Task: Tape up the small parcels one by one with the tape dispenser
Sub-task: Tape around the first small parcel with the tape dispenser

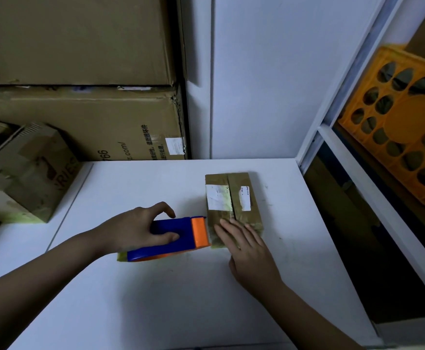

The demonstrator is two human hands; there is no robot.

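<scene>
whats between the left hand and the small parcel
The tape dispenser, gripped by the left hand, orange end against the parcel, in the head view.

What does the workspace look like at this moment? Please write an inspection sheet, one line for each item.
Surface: white table, with faint marks.
Job's things: one small parcel lies flat with two white labels on top; the blue and orange tape dispenser has its orange end against the parcel's near left side.
Clutter: a cardboard box stands at the table's left edge.
Grippers: left hand grips the tape dispenser; right hand rests with straight fingers on the parcel's near end.
Cables: nothing seen.
Surroundings: big stacked cartons behind on the left, white wall, orange crate on a shelf to the right.
</scene>
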